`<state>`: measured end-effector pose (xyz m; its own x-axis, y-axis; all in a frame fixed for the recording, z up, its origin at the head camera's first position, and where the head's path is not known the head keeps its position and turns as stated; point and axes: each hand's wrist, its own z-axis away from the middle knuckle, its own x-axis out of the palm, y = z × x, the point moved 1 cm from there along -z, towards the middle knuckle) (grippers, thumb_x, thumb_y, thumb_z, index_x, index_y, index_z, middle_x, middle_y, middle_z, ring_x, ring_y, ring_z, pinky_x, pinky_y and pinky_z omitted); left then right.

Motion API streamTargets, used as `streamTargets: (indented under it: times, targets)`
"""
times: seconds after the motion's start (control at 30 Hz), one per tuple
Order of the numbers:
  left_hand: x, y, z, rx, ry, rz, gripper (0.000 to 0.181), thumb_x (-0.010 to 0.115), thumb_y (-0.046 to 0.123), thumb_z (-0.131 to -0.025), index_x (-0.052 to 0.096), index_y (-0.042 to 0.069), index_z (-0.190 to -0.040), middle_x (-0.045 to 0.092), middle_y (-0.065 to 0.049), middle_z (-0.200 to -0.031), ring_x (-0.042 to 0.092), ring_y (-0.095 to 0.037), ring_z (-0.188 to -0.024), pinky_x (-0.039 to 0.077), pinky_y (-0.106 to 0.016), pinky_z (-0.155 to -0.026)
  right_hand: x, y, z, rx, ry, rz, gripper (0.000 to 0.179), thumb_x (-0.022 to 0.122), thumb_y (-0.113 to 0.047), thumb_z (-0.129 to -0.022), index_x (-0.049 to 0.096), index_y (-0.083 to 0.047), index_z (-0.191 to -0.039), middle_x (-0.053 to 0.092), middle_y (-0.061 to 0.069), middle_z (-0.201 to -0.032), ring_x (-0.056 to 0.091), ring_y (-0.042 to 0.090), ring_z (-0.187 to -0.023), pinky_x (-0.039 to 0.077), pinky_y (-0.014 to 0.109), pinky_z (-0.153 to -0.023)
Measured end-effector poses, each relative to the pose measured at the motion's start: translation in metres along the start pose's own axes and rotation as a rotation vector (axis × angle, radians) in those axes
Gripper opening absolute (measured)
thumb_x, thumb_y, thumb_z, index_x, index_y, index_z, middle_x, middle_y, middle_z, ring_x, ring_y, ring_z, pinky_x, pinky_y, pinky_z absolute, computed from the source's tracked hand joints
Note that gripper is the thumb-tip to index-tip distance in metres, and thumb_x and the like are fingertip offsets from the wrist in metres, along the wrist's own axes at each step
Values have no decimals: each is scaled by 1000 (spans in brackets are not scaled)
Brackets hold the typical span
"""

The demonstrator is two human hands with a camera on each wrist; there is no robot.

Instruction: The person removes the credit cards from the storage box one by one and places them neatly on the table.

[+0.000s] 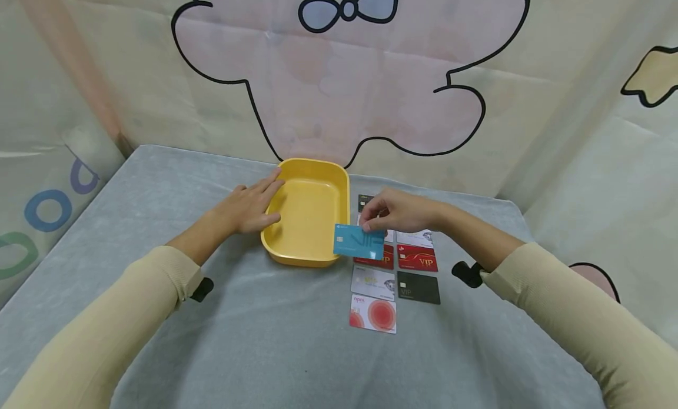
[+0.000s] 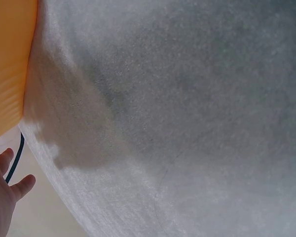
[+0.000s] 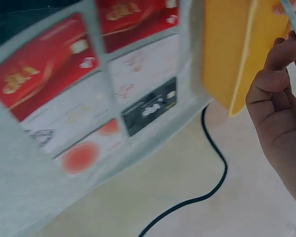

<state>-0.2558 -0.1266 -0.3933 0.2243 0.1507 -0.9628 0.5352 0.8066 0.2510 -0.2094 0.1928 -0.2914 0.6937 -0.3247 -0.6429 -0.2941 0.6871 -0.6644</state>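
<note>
My right hand (image 1: 399, 210) pinches a blue VIP card (image 1: 357, 242) by its upper edge, between thumb and fingers. The card overlaps the right rim of a yellow tray (image 1: 307, 215) in the head view. In the right wrist view only a thin edge of the blue card (image 3: 292, 19) shows, at the fingertips of my right hand (image 3: 281, 108). At the tray's left rim lies my left hand (image 1: 253, 208), fingers extended and thumb spread over the edge. The left wrist view catches part of that hand (image 2: 2, 192) below the tray (image 2: 7, 64).
Right of the tray, several cards lie in two columns on the grey cloth (image 1: 275, 350): a red VIP card (image 1: 417, 258), a black VIP card (image 1: 418, 287), a silver card (image 1: 372, 282), a white card with red circles (image 1: 373, 313). A patterned curtain (image 1: 318, 91) hangs behind.
</note>
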Motion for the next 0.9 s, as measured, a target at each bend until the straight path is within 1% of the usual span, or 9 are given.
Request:
streamTargets:
  times: [0.1, 0.2, 0.3, 0.43, 0.53, 0.7, 0.9]
  targets:
    - [-1, 1, 0, 1, 1, -1, 77, 48, 40, -96, 19, 3, -157, 2, -12, -167, 27, -37, -147, 30, -68, -104, 2, 9, 15, 2, 14, 19, 16, 68, -20, -95, 75, -10, -106, 67, 3, -95, 59, 24, -91, 56, 32, -80]
    - [-2, 1, 0, -4, -4, -2, 77, 47, 41, -96, 19, 3, -158, 2, -12, -167, 27, -37, -147, 30, -68, -104, 5, 20, 28, 5, 25, 16, 17, 68, -20, -95, 75, -10, -107, 69, 2, -97, 59, 24, -93, 57, 35, -80]
    - [-3, 1, 0, -2, -14, -7, 77, 47, 40, -97, 18, 3, -158, 1, -13, -167, 26, -38, -147, 29, -69, -105, 8, 30, 37, 24, 34, -9, 18, 69, -20, -94, 76, -10, -107, 69, 2, -99, 59, 24, -96, 58, 34, -82]
    - [-2, 1, 0, -6, -15, -6, 77, 48, 40, -97, 18, 3, -158, 1, -13, -167, 25, -37, -148, 28, -69, -106, 12, 40, 49, 71, 29, -53, 19, 70, -22, -93, 76, -12, -108, 69, 3, -107, 57, 26, -105, 58, 35, -81]
    - [-1, 1, 0, -16, -9, 0, 78, 49, 41, -96, 19, 4, -158, 1, -12, -167, 25, -35, -148, 28, -69, -106, 18, 51, 59, 105, 6, -83, 19, 70, -24, -93, 76, -15, -108, 68, 3, -111, 54, 27, -110, 57, 40, -80]
    - [0, 1, -1, -27, -15, 0, 78, 48, 42, -96, 18, 5, -158, 1, -11, -167, 24, -35, -148, 27, -69, -107, 30, 72, 76, 151, -53, -130, 17, 70, -26, -93, 76, -16, -106, 65, 4, -108, 50, 28, -108, 56, 37, -73]
    - [0, 2, -1, -27, -13, -4, 77, 47, 41, -96, 19, 5, -158, 2, -11, -167, 24, -35, -148, 27, -70, -106, 41, 90, 91, 162, -98, -177, 16, 71, -24, -92, 76, -16, -104, 64, 6, -107, 50, 27, -107, 57, 38, -72]
